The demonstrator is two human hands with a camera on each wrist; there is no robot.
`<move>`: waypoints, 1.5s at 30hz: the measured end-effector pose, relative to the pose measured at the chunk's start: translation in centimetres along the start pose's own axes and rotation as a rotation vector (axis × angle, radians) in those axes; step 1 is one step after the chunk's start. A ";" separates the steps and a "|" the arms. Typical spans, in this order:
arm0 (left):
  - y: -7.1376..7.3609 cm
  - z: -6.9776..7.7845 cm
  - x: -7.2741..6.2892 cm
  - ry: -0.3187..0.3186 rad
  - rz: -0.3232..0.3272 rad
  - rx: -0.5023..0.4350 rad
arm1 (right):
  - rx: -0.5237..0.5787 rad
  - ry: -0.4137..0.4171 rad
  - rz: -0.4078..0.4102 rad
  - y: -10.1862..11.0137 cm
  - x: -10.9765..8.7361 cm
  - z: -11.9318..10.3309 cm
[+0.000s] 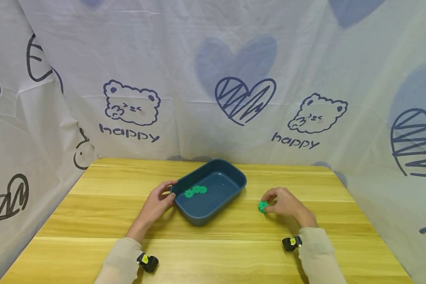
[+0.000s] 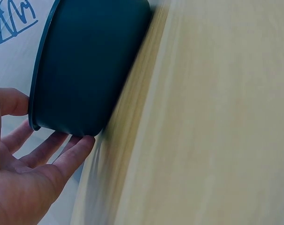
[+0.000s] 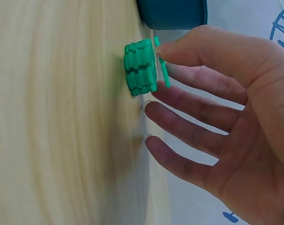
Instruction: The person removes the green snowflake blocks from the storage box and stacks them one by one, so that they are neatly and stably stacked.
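Note:
A dark blue rectangular plastic bin (image 1: 218, 201) stands at an angle on the table. My left hand (image 1: 157, 203) holds its left corner, thumb at the rim and fingers against the outer wall (image 2: 85, 65). Inside lie several green notched discs (image 1: 189, 193) in a short row. To the right of the bin, my right hand (image 1: 285, 203) is over a small stack of the same green discs (image 3: 140, 68) on the table. Between thumb and finger it pinches the top disc (image 3: 165, 74), which is tilted away from the stack. The fingertips behind that disc are partly hidden.
The wooden table (image 1: 213, 256) reaches back to a white cloth (image 1: 184, 79) printed with hearts and bears. Cloth also hangs along the left and right sides. A small black camera sits on each wrist, the right camera (image 1: 292, 243) near the table's front.

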State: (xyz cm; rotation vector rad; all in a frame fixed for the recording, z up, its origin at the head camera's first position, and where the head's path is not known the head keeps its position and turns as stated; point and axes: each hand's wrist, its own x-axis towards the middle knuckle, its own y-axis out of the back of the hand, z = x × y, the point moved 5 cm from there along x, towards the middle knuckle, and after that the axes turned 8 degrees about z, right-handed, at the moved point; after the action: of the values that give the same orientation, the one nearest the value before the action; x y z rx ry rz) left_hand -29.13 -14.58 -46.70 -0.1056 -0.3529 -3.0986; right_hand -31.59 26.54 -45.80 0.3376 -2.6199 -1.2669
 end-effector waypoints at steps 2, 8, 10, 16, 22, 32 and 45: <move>0.0 0.0 0.0 0.002 0.002 -0.001 | -0.003 -0.002 0.003 0.0 0.0 0.1; 0.0 0.1 0.0 0.004 0.002 0.002 | -0.027 0.005 0.007 0.0 0.0 -0.1; 0.0 0.0 0.0 0.004 0.000 0.001 | -0.040 0.005 0.007 0.0 0.1 -0.2; 0.0 0.0 -0.1 0.003 -0.005 -0.006 | -0.065 0.006 0.006 -0.1 0.1 -0.2; 0.0 -0.1 -0.1 0.004 -0.009 -0.004 | -0.068 0.014 0.007 -0.1 0.1 -0.2; -0.1 -0.3 0.0 0.007 -0.004 -0.002 | -0.042 -0.005 -0.001 -0.1 0.0 0.0; -0.1 -0.1 -0.1 0.005 -0.005 -0.004 | -0.034 -0.007 0.009 -0.1 -0.1 0.1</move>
State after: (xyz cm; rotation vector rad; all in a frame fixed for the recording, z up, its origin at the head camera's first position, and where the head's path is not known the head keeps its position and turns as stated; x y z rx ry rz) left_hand -29.07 -14.49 -46.88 -0.0975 -0.3478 -3.1036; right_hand -31.52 26.62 -45.92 0.3159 -2.5995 -1.3111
